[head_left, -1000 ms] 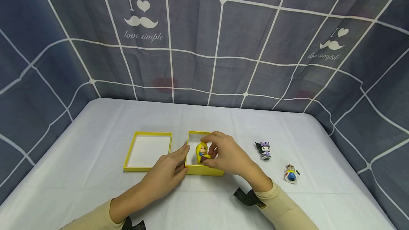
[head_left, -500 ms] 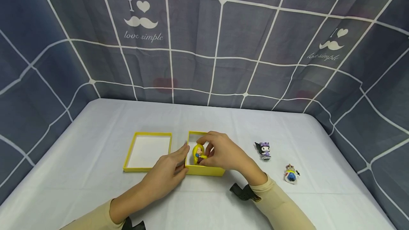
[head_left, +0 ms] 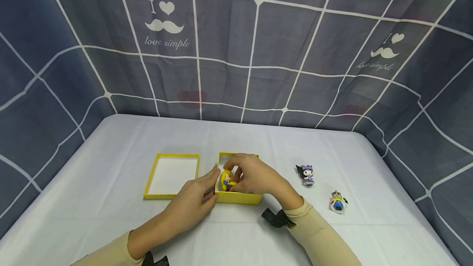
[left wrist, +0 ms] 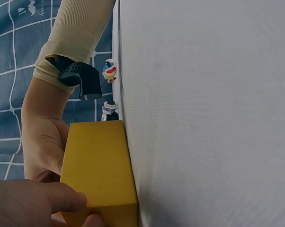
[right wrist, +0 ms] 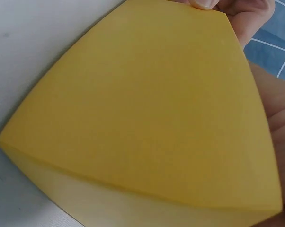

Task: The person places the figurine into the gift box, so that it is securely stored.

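My right hand (head_left: 255,175) pinches a small doll figurine (head_left: 226,180) with long yellow hair, a blue top and a dark lower part. The figurine is low inside the left part of an open yellow box (head_left: 238,198) with a white inside. My left hand (head_left: 194,198) holds the box by its left side and front corner; in the left wrist view the thumb (left wrist: 66,197) presses the yellow wall. The right wrist view is filled mostly by the yellow box (right wrist: 147,104), with part of a hand behind it; the figurine is hidden there.
A shallow yellow-rimmed lid (head_left: 171,196) lies left of the box, white inside up. To the right are a black, white and purple figurine (head_left: 306,175) and a crowned figurine (head_left: 337,202) with a blue body. A grey grid-patterned curtain (head_left: 229,52) surrounds the white table (head_left: 125,143).
My right hand has moved left and slightly down with the yellow-haired figurine, which now sits lower and farther left in the box. My left hand has stayed at the box.
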A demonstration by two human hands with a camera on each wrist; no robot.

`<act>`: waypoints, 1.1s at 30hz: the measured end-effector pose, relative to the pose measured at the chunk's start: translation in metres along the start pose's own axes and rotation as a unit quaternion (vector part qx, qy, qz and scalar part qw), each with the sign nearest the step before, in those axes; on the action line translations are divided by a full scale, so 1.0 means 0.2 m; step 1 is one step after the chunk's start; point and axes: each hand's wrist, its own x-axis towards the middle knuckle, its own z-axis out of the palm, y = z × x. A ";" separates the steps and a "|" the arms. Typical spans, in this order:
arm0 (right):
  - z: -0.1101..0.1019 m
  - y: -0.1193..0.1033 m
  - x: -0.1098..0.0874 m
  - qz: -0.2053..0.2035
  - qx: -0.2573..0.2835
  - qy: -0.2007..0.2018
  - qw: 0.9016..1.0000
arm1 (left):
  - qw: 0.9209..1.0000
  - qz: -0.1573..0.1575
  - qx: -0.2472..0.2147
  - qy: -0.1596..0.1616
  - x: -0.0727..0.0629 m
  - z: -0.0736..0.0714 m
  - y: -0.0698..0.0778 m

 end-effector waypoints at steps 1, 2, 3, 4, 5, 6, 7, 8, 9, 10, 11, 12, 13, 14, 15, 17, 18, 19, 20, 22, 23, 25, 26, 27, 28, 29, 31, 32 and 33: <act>0.00 0.00 0.00 0.000 0.000 -0.003 1.000 | 1.000 0.002 0.000 0.001 0.00 0.00 0.00; 0.00 0.00 0.00 0.001 0.000 -0.006 1.000 | 1.000 0.005 0.001 0.002 0.00 0.00 0.00; 0.00 0.00 0.01 0.001 -0.001 -0.008 1.000 | 1.000 0.007 0.001 0.004 0.00 0.00 0.00; 0.00 0.00 0.01 0.000 -0.002 -0.010 1.000 | 1.000 0.009 0.001 0.005 0.00 0.00 -0.01; 0.00 0.01 0.01 0.001 -0.004 -0.013 1.000 | 1.000 0.010 0.000 0.005 0.00 0.01 -0.01; 0.00 0.01 0.02 0.001 -0.006 -0.015 1.000 | 1.000 0.011 -0.001 0.006 0.00 0.01 -0.01; 0.00 0.01 0.02 0.002 -0.008 -0.017 1.000 | 1.000 0.009 -0.001 0.005 0.00 0.00 -0.01; 0.00 0.01 0.02 0.004 -0.010 -0.018 1.000 | 1.000 0.007 -0.001 0.004 0.00 0.00 0.00; 0.00 0.01 0.02 0.005 -0.010 -0.020 1.000 | 1.000 0.005 -0.001 0.003 0.00 0.00 0.00; 0.01 0.01 0.03 0.007 -0.009 -0.023 1.000 | 1.000 0.003 0.000 0.003 0.00 0.00 0.00; 0.01 0.01 0.03 0.009 -0.008 -0.025 1.000 | 1.000 0.002 0.000 0.002 0.00 0.00 0.00; 0.01 0.01 0.03 0.011 -0.006 -0.027 1.000 | 1.000 0.001 0.001 0.002 0.00 0.00 0.00; 0.01 0.01 0.03 0.012 -0.004 -0.029 0.999 | 1.000 0.002 0.002 0.002 0.00 0.00 0.00; 0.01 0.01 0.03 0.012 -0.003 -0.031 0.999 | 1.000 0.004 0.002 0.002 0.00 0.00 0.00; 0.01 0.01 0.03 0.012 -0.002 -0.032 0.999 | 1.000 0.007 0.003 0.003 0.00 0.00 0.00; 0.01 0.01 0.03 0.013 0.000 -0.035 0.999 | 1.000 0.014 0.004 0.006 0.00 0.00 0.00; 0.01 0.01 0.04 0.014 0.000 -0.037 0.999 | 1.000 0.017 0.005 0.007 0.00 0.00 0.00; 0.01 0.01 0.04 0.015 0.000 -0.039 0.999 | 1.000 0.018 0.006 0.008 0.00 0.00 0.00; 0.01 0.01 0.04 0.016 -0.001 -0.040 0.999 | 1.000 0.020 0.006 0.009 0.00 0.00 0.00; 0.02 0.01 0.04 0.019 -0.002 -0.045 0.999 | 1.000 0.020 0.005 0.008 0.00 0.00 -0.01; 0.02 0.01 0.04 0.021 -0.004 -0.047 0.999 | 1.000 0.019 0.005 0.008 0.00 0.00 0.00; 0.02 0.01 0.04 0.024 -0.006 -0.051 0.998 | 1.000 0.016 0.004 0.007 0.00 0.01 0.00; 0.02 0.01 0.05 0.025 -0.007 -0.052 0.998 | 1.000 0.016 0.003 0.007 0.00 0.01 0.00; 0.02 0.01 0.05 0.027 -0.007 -0.054 0.998 | 1.000 0.016 0.004 0.007 0.00 0.01 0.00; 0.02 0.01 0.05 0.027 -0.007 -0.056 0.998 | 1.000 0.016 0.003 0.007 0.00 0.01 0.00; 0.02 0.01 0.05 0.026 -0.007 -0.056 0.998 | 1.000 0.017 0.004 0.007 0.00 0.01 0.00; 0.02 0.01 0.05 0.024 -0.006 -0.057 0.998 | 1.000 0.018 0.004 0.007 0.00 0.01 0.00; 0.01 0.01 0.05 0.023 -0.004 -0.057 0.998 | 1.000 0.019 0.005 0.008 0.00 0.01 0.00; 0.01 0.01 0.05 0.023 -0.002 -0.058 0.998 | 1.000 0.020 0.007 0.009 0.00 0.01 0.00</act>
